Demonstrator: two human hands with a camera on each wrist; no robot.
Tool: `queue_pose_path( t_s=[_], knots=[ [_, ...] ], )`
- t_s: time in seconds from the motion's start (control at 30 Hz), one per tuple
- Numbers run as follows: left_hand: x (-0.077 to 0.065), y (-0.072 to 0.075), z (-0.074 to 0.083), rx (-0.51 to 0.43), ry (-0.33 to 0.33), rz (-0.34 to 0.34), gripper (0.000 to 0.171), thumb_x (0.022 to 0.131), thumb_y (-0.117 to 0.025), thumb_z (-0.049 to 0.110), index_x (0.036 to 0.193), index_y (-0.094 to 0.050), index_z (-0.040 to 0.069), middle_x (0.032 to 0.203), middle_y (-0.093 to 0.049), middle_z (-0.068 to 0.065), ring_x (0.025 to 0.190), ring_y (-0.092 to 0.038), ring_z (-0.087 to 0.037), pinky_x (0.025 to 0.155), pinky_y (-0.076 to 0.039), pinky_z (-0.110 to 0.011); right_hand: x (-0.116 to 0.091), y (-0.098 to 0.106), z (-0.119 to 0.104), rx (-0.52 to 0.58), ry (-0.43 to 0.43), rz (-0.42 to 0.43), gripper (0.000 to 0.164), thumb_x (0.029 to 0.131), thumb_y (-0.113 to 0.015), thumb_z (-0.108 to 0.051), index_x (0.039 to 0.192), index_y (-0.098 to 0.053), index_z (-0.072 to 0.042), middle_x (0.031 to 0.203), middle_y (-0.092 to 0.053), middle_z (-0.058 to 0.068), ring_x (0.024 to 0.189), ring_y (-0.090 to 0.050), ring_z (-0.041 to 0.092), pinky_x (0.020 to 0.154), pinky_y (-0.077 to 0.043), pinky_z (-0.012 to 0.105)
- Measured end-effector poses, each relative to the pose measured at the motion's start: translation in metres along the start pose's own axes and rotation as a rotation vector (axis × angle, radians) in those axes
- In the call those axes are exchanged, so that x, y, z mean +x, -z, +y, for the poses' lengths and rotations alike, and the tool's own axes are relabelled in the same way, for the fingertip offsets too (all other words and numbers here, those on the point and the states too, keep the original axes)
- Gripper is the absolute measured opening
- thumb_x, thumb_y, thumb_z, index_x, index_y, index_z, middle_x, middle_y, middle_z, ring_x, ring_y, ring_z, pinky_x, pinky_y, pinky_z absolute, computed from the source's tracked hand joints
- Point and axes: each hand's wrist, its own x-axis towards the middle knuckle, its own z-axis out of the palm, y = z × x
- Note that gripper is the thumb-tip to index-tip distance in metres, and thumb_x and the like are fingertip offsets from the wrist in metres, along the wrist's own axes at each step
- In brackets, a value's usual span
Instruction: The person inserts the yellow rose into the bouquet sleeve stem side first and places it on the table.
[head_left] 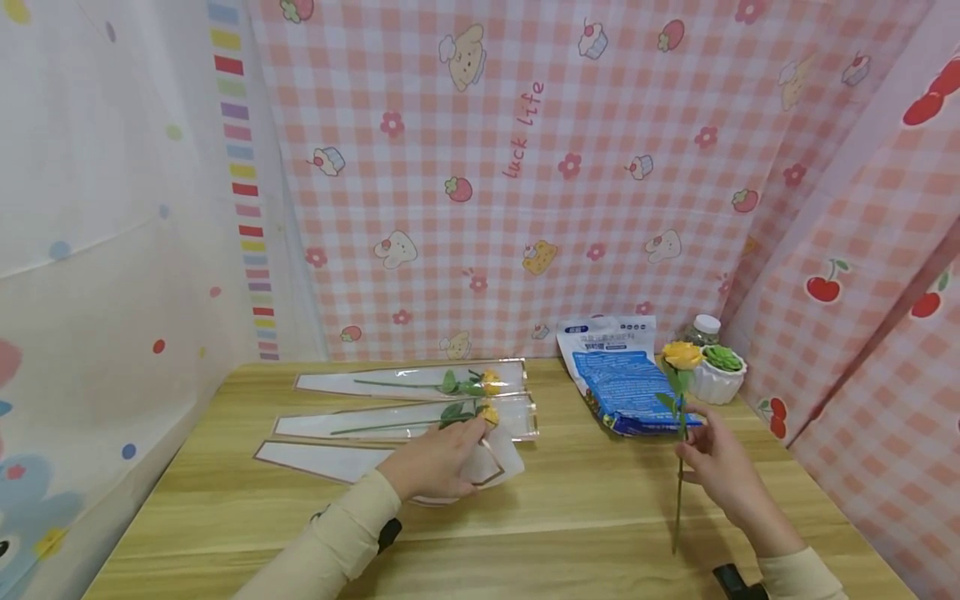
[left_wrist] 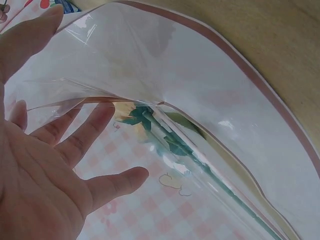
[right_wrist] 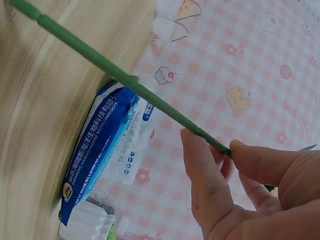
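Note:
My right hand [head_left: 716, 458] holds a yellow rose [head_left: 682, 357] upright by its stem, bloom at the top. In the right wrist view, thumb and fingertips pinch the green stem [right_wrist: 95, 56]. My left hand [head_left: 442, 458] is over the nearest flower sleeve [head_left: 322, 460], a white one with a rose-gold border. Its fingers [left_wrist: 90, 132] are spread and fairly straight at the sleeve's clear film [left_wrist: 100, 55], whose wide end is lifted off the table. Behind it lie two more sleeves [head_left: 315, 425], each with a yellow rose inside.
A blue and white pouch [head_left: 626, 383] lies at the back right, just behind my right hand. Beside it stand a succulent in a white pot [head_left: 716, 383] and a jar with a white lid [head_left: 706, 325]. A checked cloth [head_left: 510, 208] hangs behind the wooden table [head_left: 570, 517].

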Motion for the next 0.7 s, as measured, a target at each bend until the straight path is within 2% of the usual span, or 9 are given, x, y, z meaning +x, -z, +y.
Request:
queue_pose_path(
  t_s=[0.33,0.57,0.7],
  knots=[
    [-0.001,-0.0001,0.0017,0.004,-0.014,-0.005,0.079,0.083,-0.083,0.04,0.139,-0.039,0.007,0.121,-0.061,-0.004,0.109,-0.06,-0.016,0.09,-0.055,-0.048,-0.0014,0.0002,-0.004,-0.062,0.02,0.117,0.058,0.101,-0.053,0.004,0.152,-0.023,0.002,0.108,-0.051,0.023,0.095,-0.058,0.024,0.069,-0.061,0.036],
    [0.0,-0.0013,0.0011,0.016,-0.011,-0.002,0.072,0.083,-0.083,0.041,0.132,-0.04,0.01,0.116,-0.06,-0.001,0.104,-0.059,-0.014,0.088,-0.055,-0.05,-0.0005,-0.0002,-0.0039,-0.053,0.056,0.227,0.056,0.101,-0.052,0.005,0.151,-0.025,0.0,0.108,-0.049,0.02,0.09,-0.054,0.01,0.067,-0.06,0.033],
    [0.0008,-0.0004,0.0012,0.03,-0.012,0.002,0.072,0.082,-0.083,0.042,0.131,-0.04,0.01,0.114,-0.06,0.0,0.102,-0.059,-0.013,0.085,-0.056,-0.047,-0.0003,-0.0001,-0.004,-0.044,0.061,0.277,0.056,0.101,-0.051,0.006,0.15,-0.026,-0.002,0.107,-0.047,0.019,0.087,-0.052,0.003,0.065,-0.059,0.031]
  ],
)
